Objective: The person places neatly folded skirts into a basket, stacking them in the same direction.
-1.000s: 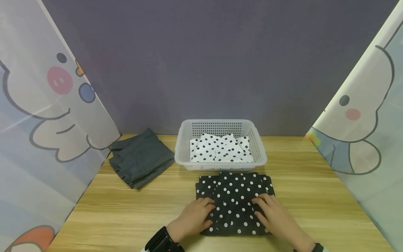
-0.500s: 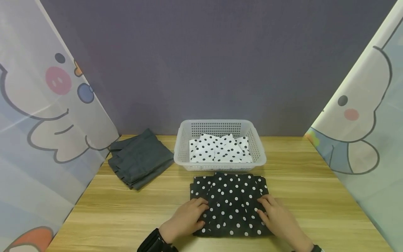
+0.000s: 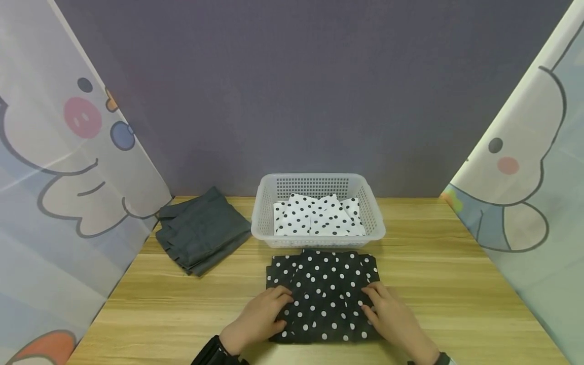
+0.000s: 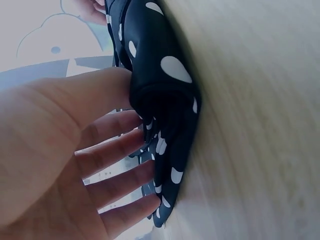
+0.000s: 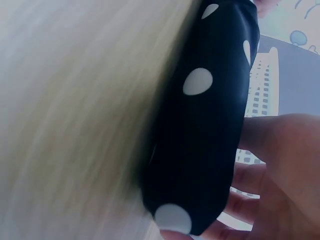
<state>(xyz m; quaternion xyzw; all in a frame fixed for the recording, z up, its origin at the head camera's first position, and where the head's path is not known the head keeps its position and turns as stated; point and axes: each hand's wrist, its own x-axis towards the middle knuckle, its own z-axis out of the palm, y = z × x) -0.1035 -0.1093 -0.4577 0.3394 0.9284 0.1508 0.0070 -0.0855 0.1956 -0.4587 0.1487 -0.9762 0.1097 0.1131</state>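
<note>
A folded black cloth with white polka dots (image 3: pixel 326 299) lies flat on the wooden table (image 3: pixel 456 284), its layers stepped at the far edge. My left hand (image 3: pixel 261 315) rests on its left side, fingertips on the top layer. On the opposite side, my right hand (image 3: pixel 394 317) touches the cloth's right edge with relaxed fingers. The left wrist view shows the fairly straight fingers (image 4: pixel 117 190) against the end of the rolled-looking fold (image 4: pixel 150 45). In the right wrist view, the thick front fold (image 5: pixel 200 130) partly hides the fingers.
Just beyond the cloth stands a white plastic basket (image 3: pixel 319 242) holding folded white cloth with black dots (image 3: pixel 315 218). To its left lies a folded dark grey cloth (image 3: pixel 205 230). A grey panel (image 3: pixel 310 91) closes off the back, with cartoon-printed sheets on both sides.
The dotted black cloth has slid left along the table with both hands on it. The basket and the grey cloth have stayed in place.
</note>
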